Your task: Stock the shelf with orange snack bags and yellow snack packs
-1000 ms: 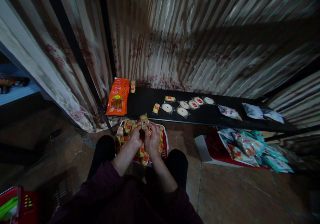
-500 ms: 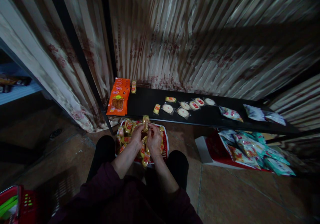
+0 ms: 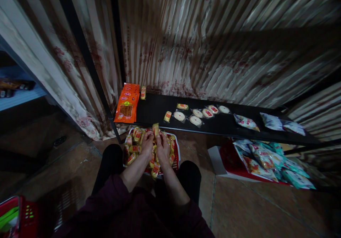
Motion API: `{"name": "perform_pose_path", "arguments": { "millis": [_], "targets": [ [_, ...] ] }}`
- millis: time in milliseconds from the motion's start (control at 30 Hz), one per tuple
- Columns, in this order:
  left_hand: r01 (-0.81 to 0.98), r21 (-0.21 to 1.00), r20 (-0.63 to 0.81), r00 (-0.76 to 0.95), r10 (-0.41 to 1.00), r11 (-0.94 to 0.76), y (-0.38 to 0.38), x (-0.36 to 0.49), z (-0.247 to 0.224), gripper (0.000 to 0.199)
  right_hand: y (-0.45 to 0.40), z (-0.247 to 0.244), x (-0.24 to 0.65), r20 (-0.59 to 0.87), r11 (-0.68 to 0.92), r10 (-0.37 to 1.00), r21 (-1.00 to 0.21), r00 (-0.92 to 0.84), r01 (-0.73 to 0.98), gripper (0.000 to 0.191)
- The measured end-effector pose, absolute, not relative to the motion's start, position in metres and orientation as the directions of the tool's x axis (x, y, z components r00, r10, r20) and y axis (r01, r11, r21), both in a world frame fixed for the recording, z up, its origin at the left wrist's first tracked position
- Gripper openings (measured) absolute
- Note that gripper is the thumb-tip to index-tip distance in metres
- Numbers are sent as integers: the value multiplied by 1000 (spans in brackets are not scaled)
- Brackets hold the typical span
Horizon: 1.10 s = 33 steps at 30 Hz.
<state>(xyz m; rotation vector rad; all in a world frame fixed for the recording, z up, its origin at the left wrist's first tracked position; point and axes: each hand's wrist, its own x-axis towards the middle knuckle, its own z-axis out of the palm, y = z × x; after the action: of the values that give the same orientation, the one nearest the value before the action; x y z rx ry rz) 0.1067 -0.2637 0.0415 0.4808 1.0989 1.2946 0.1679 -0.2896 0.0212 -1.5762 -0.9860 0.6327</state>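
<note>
My left hand [image 3: 147, 144] and my right hand [image 3: 163, 148] are close together, fingers closed around a yellow wrapped snack cake [image 3: 155, 128] that stands up between them. Just which fingers press on it is partly hidden. Below my hands, between my knees, a red and white basket [image 3: 179, 155] holds many more wrapped cakes [image 3: 137, 134] of the same sort. Past the basket, a yellow cake [image 3: 167, 116] lies at the near edge of the black shelf [image 3: 151, 108]. Another cake [image 3: 182, 106] lies flat behind it, beside round white wrapped biscuits [image 3: 196, 120].
Orange snack packets [image 3: 125, 106] overlap at the shelf's left end, near a dark upright post [image 3: 92, 64]. Pillow-shaped bags [image 3: 246, 122] lie toward its right. A red and white box [image 3: 226, 160] full of bags sits beneath. At lower left is a red basket [image 3: 29, 215].
My hands have shifted slightly around the wrapped cake, and the fingers have straightened upward along it. The view has moved very little; the shelf goods are as before.
</note>
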Motion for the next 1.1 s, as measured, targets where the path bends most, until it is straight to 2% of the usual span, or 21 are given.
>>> {"name": "perform_pose_path", "arguments": {
  "millis": [133,333,567,867,1100],
  "targets": [
    [-470,832,-371,-80,925,293,-264,107,42,16,-288,18,168,69,-35,849,-982,524,186,41],
    [-377,886,-339,-129,932,270,-263,106,36,27,-287,12,168,49,-13,842,-994,538,111,36],
    [-353,911,-283,-159,946,213,-258,102,29,26,-280,3,164,-94,-9,832,-988,546,-155,39],
    [-396,884,-319,-122,940,249,-251,99,33,28,-272,-1,164,-133,-11,852,-972,507,-237,39],
    [-438,862,-331,-105,938,256,-240,97,32,27,-259,-13,166,-110,-25,873,-983,475,-182,44]
  ]
}}
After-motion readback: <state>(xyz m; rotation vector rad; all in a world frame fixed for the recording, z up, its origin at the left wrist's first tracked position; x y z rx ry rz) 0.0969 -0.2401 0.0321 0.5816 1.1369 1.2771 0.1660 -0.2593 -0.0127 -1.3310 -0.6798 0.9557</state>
